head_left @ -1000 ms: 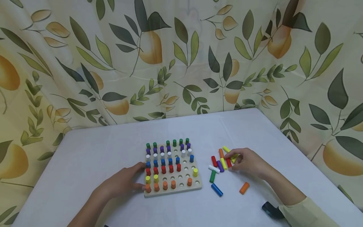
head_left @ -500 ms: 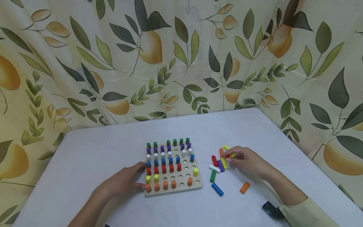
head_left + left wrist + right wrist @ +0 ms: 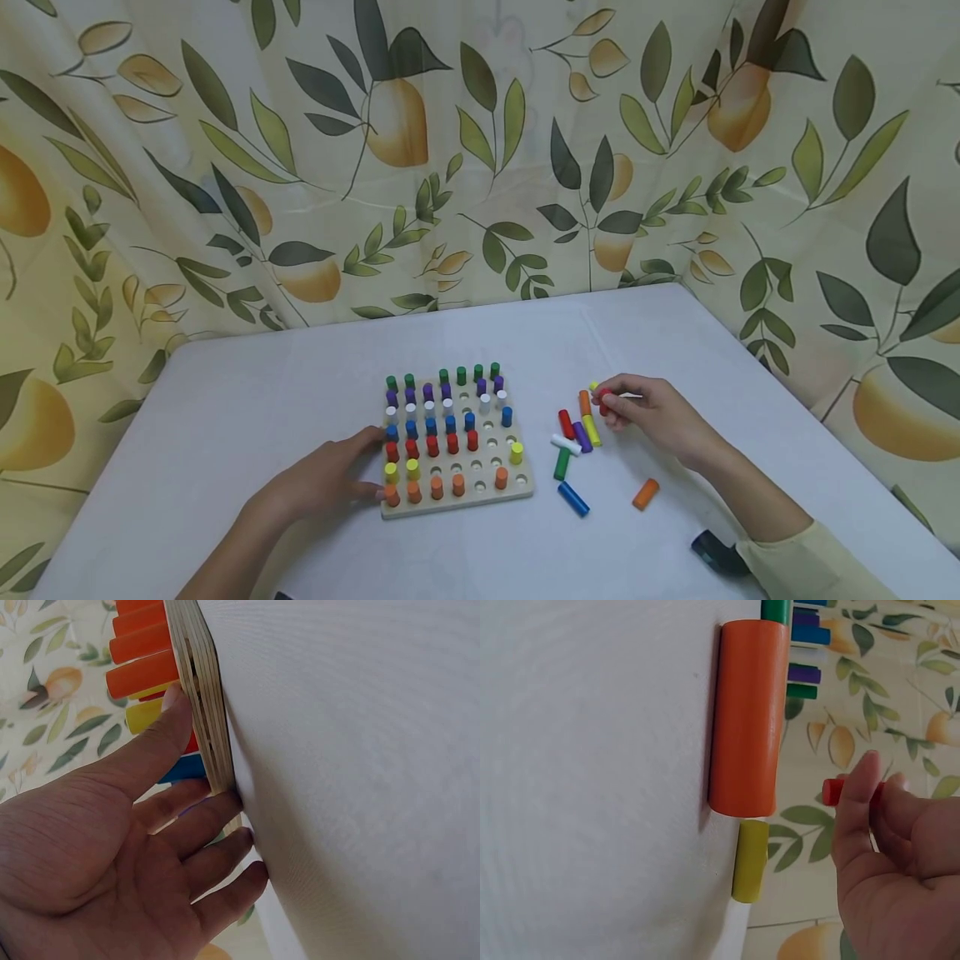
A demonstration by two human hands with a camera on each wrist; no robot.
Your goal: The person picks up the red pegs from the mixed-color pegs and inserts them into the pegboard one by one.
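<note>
A wooden peg board stands on the table, set with rows of coloured pegs. At its left edge is my left hand, thumb near the front corner and index finger farther up the side. In the left wrist view the thumb touches the board's edge beside a yellow peg, and the other fingertips meet the tablecloth. My right hand pinches a red peg between thumb and fingers, raised above the table. Under it, a yellow peg is mostly hidden.
Loose pegs lie right of the board: a red peg, a purple peg, a white peg, a green peg, a blue peg and others. An orange peg lies apart. A black object sits by the right sleeve.
My right hand has picked the red peg out of the loose pile and lifted it slightly up and away. The left hand and the board have stayed in place.
</note>
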